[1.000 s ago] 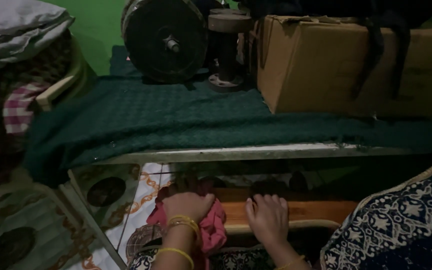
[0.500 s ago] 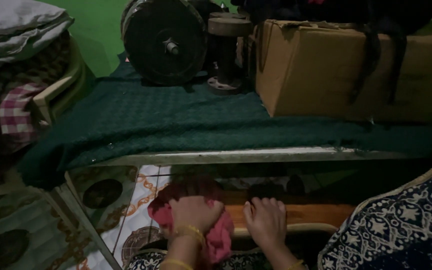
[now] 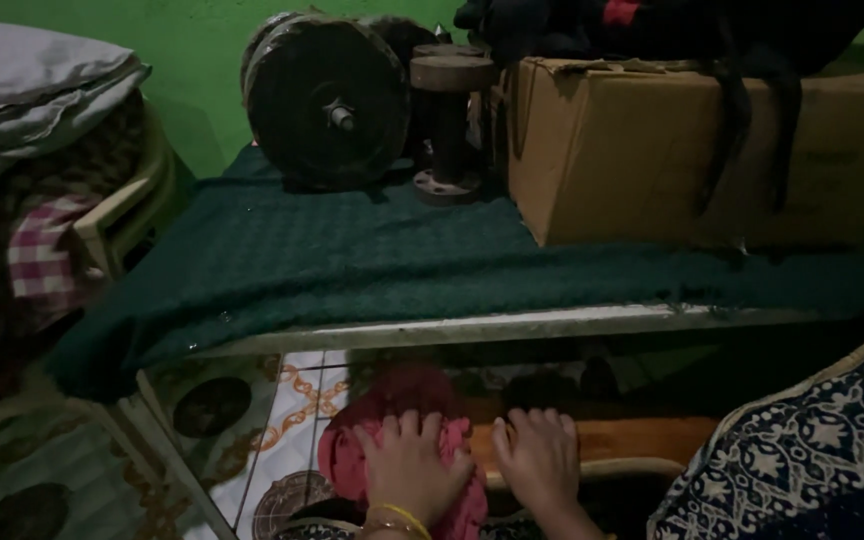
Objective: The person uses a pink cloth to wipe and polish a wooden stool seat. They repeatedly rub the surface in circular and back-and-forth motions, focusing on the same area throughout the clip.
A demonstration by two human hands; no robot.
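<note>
Item: left hand point(image 3: 410, 470), yellow bangles at the wrist. It is laid palm-down on a bunched pink-red cloth point(image 3: 392, 440), fingers slightly spread and curled over the top of the wad; nothing is pinched.

Item: right hand point(image 3: 537, 460). It is laid flat, fingers straight and close together, on a reddish-brown wooden board point(image 3: 642, 438) just beside the cloth.

Location of cloth: low in the view, below the front edge of the table point(image 3: 472, 325), at the left end of the board, touching it; part of it is hidden under the left hand.

Step in hand, as judged: the board is being wiped with the cloth while it is steadied by the other hand. For a further stroke, downward pressure and a sideways sweep along the board would be called for, with the right hand cleared from the path.

Surroundings: a dark green textured table cover point(image 3: 352, 250); a heavy round metal wheel point(image 3: 327, 100); a flanged metal spool point(image 3: 449, 120); a cardboard box point(image 3: 692, 150) draped with dark straps; patterned floor tiles point(image 3: 282, 420); folded fabrics on a chair point(image 3: 42, 200) at left; blue patterned fabric point(image 3: 812, 450) at right.
</note>
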